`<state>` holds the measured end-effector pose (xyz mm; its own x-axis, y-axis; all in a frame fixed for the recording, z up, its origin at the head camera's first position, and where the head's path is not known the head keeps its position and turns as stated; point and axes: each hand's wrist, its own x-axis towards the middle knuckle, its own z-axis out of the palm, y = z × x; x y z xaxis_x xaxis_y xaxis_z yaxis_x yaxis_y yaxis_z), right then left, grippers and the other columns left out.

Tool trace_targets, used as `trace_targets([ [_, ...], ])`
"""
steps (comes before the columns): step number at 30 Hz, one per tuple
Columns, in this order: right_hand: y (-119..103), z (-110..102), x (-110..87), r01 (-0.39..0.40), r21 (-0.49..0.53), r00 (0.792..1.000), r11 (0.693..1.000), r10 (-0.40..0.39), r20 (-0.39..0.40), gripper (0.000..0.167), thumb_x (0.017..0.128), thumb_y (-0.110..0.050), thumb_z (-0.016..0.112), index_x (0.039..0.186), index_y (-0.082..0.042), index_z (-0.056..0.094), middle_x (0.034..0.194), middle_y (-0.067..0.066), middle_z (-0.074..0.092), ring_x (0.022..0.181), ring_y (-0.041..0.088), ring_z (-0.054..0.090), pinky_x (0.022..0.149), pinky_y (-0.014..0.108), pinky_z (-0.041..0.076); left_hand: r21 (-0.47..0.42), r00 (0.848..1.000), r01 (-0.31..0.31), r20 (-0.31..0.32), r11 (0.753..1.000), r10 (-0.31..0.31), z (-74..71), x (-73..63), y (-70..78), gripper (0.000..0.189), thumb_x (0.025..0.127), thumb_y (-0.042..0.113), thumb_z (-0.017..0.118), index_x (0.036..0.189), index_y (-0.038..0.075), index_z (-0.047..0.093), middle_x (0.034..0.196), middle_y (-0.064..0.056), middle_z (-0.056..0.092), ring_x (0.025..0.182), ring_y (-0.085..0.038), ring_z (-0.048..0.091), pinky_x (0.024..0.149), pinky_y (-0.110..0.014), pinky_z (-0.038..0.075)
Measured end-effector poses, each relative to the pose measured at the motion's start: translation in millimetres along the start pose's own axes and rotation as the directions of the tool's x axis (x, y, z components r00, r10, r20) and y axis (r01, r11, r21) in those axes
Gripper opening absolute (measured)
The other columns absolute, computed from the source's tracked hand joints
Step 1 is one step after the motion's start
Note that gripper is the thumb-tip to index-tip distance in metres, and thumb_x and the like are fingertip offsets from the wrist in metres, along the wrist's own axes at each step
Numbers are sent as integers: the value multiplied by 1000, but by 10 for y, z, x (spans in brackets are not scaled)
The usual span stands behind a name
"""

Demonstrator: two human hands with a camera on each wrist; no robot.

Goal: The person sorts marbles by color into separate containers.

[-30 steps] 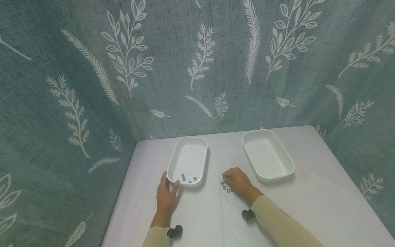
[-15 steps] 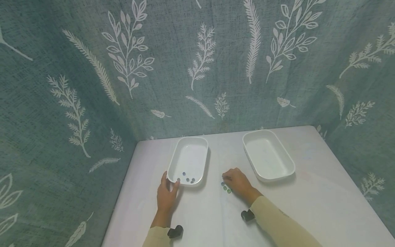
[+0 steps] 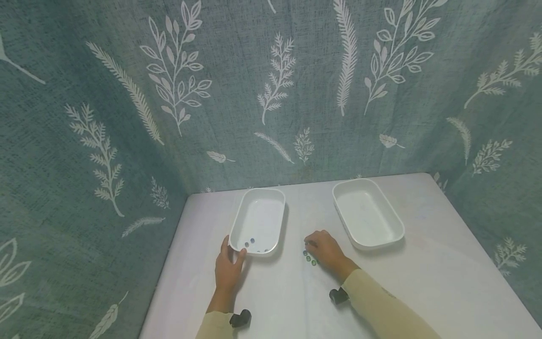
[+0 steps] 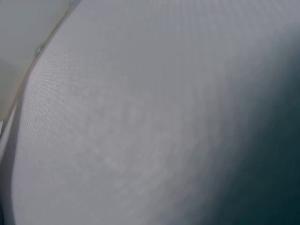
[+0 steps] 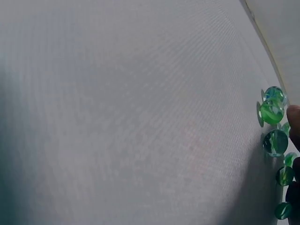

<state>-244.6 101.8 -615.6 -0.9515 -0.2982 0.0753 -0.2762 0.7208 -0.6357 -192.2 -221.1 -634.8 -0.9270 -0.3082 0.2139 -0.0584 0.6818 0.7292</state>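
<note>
My left hand (image 3: 228,270) holds the near left corner of a white tray (image 3: 278,221), with the thumb at its front rim and the fingers along its outer side. Several small bluish marbles (image 3: 252,240) lie at the near end inside it, some partly hidden by the rim. On the table, my right hand (image 3: 328,247) curls its fingers over a cluster of clear glass marbles (image 5: 274,142) with green and blue swirls. A few more of the green marbles (image 3: 308,258) sit just left of that hand. The palm hides what lies beneath it.
To the right stands a second white tray (image 3: 391,209), slightly angled, with no marbles visible in it. Both trays rest on a white-covered table (image 3: 275,292). Green leaf-patterned curtains (image 3: 237,141) border its back and sides.
Marbles in the left tray have rolled about, shifting toward its near rim and sideways. Both hands stay almost where they were, and the marbles by the right hand have barely moved.
</note>
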Motion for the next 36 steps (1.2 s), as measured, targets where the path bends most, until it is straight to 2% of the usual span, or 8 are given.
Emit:
trace_targets([
  [6, -38, 1, -2, 10, 33, 1000, 999, -10, -14, 23, 93, -25, 64, 111, -13, 70, 103, -4, 65, 99, 16, 55, 93, 38, 47, 5, 1000, 2, -3, 1000, -2, -16, -3, 9, 81, 90, 50, 64, 151, 9, 30, 148, -17, 42, 135, -37, 38, 110, -56, 29],
  [12, -123, -2, 20, -63, 65, 998, 996, 62, 7, 25, 95, -30, 61, 116, -17, 68, 108, -6, 64, 105, 16, 55, 99, 38, 44, 14, 1000, 14, 6, 1000, -14, -27, -6, 20, 81, 90, 48, 65, 152, 10, 29, 148, -17, 42, 135, -38, 39, 110, -56, 29],
  [16, -194, -23, 37, -78, 112, 997, 991, 77, 14, 25, 94, -30, 62, 115, -18, 69, 108, -6, 64, 106, 17, 56, 99, 40, 44, 9, 1000, 12, 9, 1000, -12, -32, -11, 31, 81, 90, 47, 65, 152, 9, 29, 149, -17, 41, 135, -38, 38, 110, -56, 29],
  [21, -247, -18, 61, -38, 153, 999, 987, 39, 2, 22, 93, -27, 66, 112, -16, 70, 103, -6, 64, 99, 16, 56, 93, 39, 47, -3, 1000, 8, 12, 1000, -8, -36, -7, 34, 80, 90, 48, 65, 151, 9, 30, 149, -17, 41, 136, -38, 37, 110, -55, 29],
  [29, -336, 19, 131, 55, 108, 998, 993, -52, -31, 20, 92, -26, 67, 108, -15, 72, 103, -4, 68, 98, 17, 57, 89, 38, 48, -9, 1000, 7, 3, 1000, -7, -55, -15, 38, 80, 90, 50, 64, 151, 9, 32, 148, -18, 42, 135, -39, 38, 109, -57, 29],
  [36, -483, 20, 162, 71, 118, 997, 990, -69, -20, 22, 93, -27, 65, 111, -15, 71, 104, -3, 67, 98, 17, 58, 87, 38, 49, -28, 1000, -21, -5, 999, 21, -32, -7, 7, 80, 90, 48, 65, 151, 8, 32, 147, -17, 44, 135, -36, 39, 110, -56, 29],
])
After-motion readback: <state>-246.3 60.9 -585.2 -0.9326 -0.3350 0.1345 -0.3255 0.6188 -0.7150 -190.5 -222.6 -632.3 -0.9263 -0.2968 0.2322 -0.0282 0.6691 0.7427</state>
